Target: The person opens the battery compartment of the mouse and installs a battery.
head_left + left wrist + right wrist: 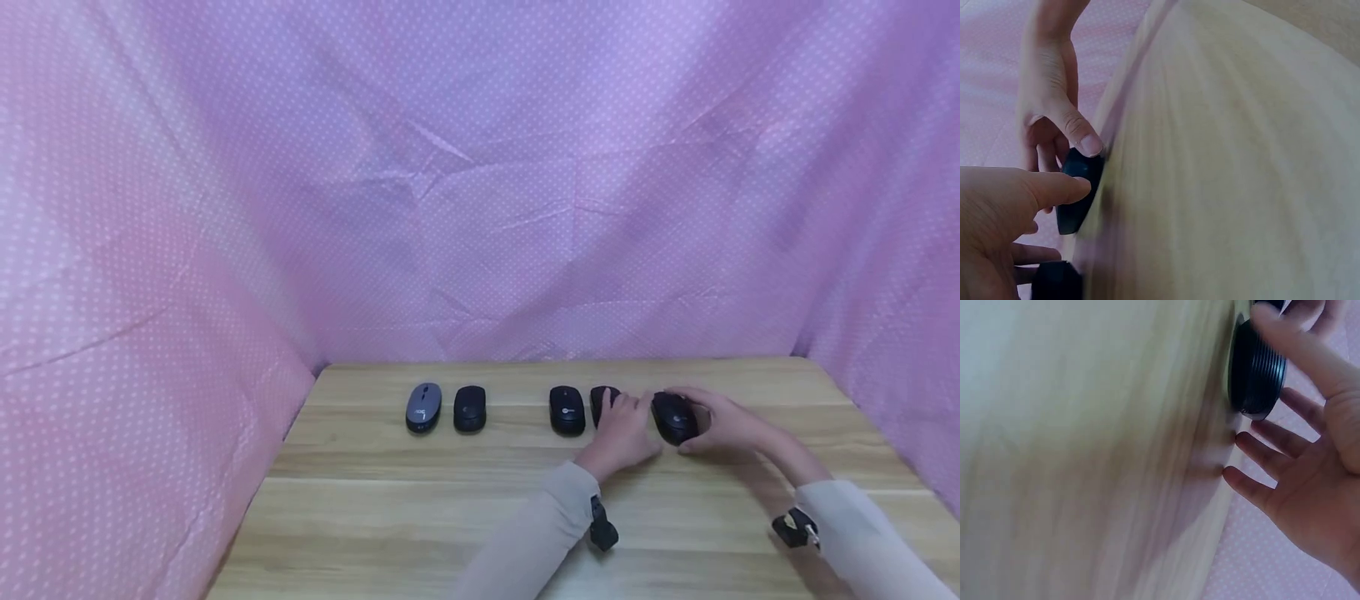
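Observation:
My right hand (723, 423) is around the rightmost black computer mouse (674, 417), thumb at its near end and fingers at its far end. In the right wrist view, the other fingers (1257, 456) spread apart beside that mouse (1257, 372). My left hand (621, 432) lies just to the left, one finger over another black mouse (597, 403), partly hidden by the hand. The left wrist view shows the left thumb (1063, 187) stretched out in front of the rightmost mouse (1075, 215); whether they touch, I cannot tell.
Further left on the wooden table (420, 517) stand a black mouse with a light logo (567, 411), a plain black mouse (470, 409) and a grey mouse (423, 407), in one row. A pink dotted cloth (465, 208) hangs behind and at the sides.

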`<action>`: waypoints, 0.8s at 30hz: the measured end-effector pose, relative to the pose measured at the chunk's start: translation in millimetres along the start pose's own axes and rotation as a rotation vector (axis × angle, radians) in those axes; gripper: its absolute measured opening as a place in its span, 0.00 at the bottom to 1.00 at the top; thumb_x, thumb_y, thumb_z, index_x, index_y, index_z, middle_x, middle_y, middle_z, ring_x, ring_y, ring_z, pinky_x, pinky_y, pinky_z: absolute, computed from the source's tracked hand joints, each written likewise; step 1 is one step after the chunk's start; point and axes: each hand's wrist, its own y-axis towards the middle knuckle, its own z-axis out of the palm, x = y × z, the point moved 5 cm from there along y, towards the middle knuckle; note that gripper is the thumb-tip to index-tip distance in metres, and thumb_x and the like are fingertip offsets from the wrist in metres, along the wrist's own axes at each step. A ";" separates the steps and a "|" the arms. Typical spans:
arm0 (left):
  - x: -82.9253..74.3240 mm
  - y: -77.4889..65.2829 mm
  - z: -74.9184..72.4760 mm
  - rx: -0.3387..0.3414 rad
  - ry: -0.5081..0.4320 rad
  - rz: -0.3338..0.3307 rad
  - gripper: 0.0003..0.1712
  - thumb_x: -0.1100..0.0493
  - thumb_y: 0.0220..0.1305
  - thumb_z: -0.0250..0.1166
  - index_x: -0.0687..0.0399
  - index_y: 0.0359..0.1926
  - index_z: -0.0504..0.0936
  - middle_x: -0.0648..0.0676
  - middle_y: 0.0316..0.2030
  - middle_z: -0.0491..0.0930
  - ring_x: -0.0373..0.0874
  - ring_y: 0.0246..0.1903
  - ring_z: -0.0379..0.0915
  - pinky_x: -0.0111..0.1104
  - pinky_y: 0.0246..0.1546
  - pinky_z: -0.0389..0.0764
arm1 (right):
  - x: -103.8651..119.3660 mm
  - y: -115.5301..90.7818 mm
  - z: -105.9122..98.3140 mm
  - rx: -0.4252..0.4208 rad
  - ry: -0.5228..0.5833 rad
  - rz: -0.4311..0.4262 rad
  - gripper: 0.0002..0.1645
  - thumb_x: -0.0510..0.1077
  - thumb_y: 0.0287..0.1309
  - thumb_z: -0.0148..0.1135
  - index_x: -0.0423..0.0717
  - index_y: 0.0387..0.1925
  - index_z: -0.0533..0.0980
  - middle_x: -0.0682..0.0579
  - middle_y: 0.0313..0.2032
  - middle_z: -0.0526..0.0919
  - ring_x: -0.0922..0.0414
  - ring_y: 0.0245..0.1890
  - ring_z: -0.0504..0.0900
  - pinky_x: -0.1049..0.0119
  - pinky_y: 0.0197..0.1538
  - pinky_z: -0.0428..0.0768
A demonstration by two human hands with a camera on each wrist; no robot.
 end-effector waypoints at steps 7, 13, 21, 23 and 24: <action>-3.4 -4.0 5.4 0.019 0.037 0.007 0.39 0.38 0.63 0.69 0.43 0.72 0.70 0.45 0.64 0.77 0.44 0.74 0.63 0.45 0.79 0.55 | -1.8 -0.6 3.9 0.007 0.051 -0.047 0.53 0.42 0.38 0.84 0.34 0.67 0.70 0.32 0.63 0.76 0.33 0.64 0.70 0.89 0.59 0.58; -4.7 -4.3 3.1 0.014 0.032 0.001 0.37 0.41 0.64 0.69 0.44 0.71 0.71 0.43 0.66 0.77 0.44 0.74 0.62 0.45 0.79 0.55 | -1.7 1.8 4.4 0.025 0.056 -0.028 0.54 0.43 0.38 0.84 0.35 0.68 0.69 0.32 0.64 0.75 0.32 0.65 0.70 0.88 0.59 0.59; -7.3 -3.3 0.4 -0.003 0.016 0.017 0.38 0.39 0.62 0.71 0.45 0.69 0.72 0.43 0.64 0.79 0.44 0.73 0.64 0.45 0.78 0.57 | 6.0 1.9 4.6 -0.017 0.054 -0.049 0.52 0.42 0.35 0.85 0.34 0.65 0.72 0.31 0.62 0.78 0.48 0.63 0.76 0.85 0.61 0.64; -7.5 -2.5 2.0 -0.019 0.017 0.028 0.38 0.37 0.62 0.71 0.44 0.69 0.72 0.43 0.62 0.80 0.43 0.72 0.66 0.43 0.78 0.59 | 8.8 0.9 4.3 -0.001 0.061 -0.027 0.52 0.42 0.37 0.85 0.33 0.66 0.71 0.30 0.62 0.76 0.33 0.61 0.76 0.74 0.62 0.73; -7.6 -2.6 1.9 -0.033 0.016 0.037 0.38 0.37 0.62 0.71 0.45 0.69 0.73 0.44 0.62 0.80 0.43 0.71 0.67 0.43 0.77 0.60 | 10.5 0.5 3.9 0.006 0.076 -0.021 0.52 0.41 0.37 0.84 0.32 0.66 0.71 0.29 0.63 0.76 0.30 0.60 0.76 0.67 0.62 0.78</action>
